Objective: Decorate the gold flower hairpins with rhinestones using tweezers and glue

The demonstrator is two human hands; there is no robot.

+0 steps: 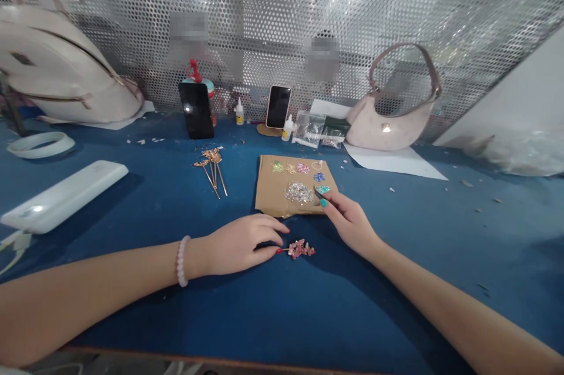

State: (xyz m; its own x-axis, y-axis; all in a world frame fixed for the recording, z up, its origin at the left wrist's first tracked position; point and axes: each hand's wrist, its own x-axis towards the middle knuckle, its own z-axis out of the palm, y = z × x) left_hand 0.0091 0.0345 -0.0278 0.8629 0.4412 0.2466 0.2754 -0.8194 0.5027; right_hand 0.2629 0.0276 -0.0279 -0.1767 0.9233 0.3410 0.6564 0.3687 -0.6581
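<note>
My left hand (240, 243) lies on the blue table, fingers pinched on the stem of a small pink flower ornament (301, 248). My right hand (348, 219) is closed on thin dark tweezers (318, 193), whose tip reaches the front right of a brown cardboard piece (268, 198). On the cardboard sit little heaps of coloured beads: a silver heap (298, 191), a teal heap (324, 188), a blue one (318, 176) and a pink one (302, 168). A pink bead bracelet (181, 260) is on my left wrist.
Several copper hairpins (212, 164) lie left of the cardboard. Behind stand two phones (196, 109) (278, 106), small glue bottles (239, 112), clear bead bags (308, 128) and a pale handbag (390, 122). A white power bank (61, 194), tape roll (40, 144) and backpack (61, 69) are at the left.
</note>
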